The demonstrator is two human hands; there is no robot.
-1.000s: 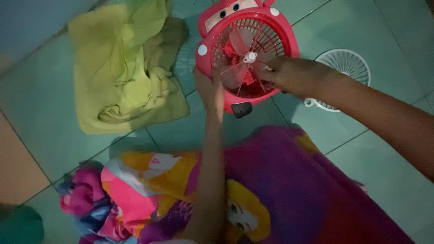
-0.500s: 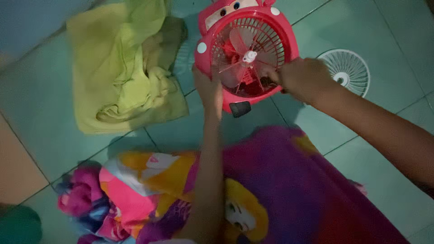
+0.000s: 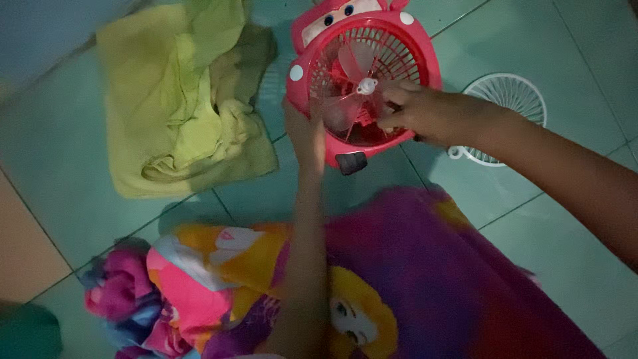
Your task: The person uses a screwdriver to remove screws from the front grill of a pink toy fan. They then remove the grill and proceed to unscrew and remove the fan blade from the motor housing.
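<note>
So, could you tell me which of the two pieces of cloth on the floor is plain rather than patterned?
The yellow-green cloth, crumpled left of the pink fan, is plain. The blanket nearer the person is purple with bright cartoon pictures.

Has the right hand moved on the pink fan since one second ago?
Yes. The right hand shifted left, from the rim toward the white hub of the pink fan.

We steady the round pink plastic fan on the green tiled floor with our left hand; right hand pinches its translucent blades.
</note>
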